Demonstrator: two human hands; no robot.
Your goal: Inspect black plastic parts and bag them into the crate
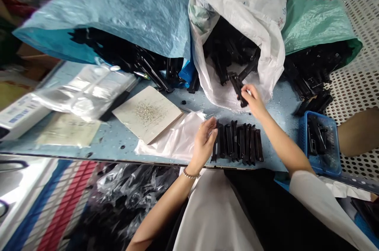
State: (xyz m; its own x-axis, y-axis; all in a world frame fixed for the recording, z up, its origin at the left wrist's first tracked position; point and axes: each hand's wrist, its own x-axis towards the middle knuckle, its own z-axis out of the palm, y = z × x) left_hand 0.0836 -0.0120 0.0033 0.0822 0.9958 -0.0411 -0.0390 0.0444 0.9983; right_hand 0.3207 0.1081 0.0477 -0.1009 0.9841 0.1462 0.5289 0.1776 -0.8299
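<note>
The white woven sack (266, 26) slumps open on the blue table (118, 140). I judge its heap could slide out over the row of black plastic strips (239, 142). My left hand (205, 138), fingers loosely curled and holding nothing, touches that row's left end and could knock it askew. My right hand (251, 99) pinches a single black strip (238, 89) at the sack's mouth. Deeper inside, the parts merge into darkness.

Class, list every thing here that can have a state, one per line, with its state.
White sack: open, on its side, black parts inside.
Blue sack: open, parts spilling out.
Green sack: open, parts spilling out.
Basket: holds some parts.
Row: parts lined up side by side.
Right hand: gripping one part at the white sack's mouth.
Left hand: fingers on the row's left end.
</note>
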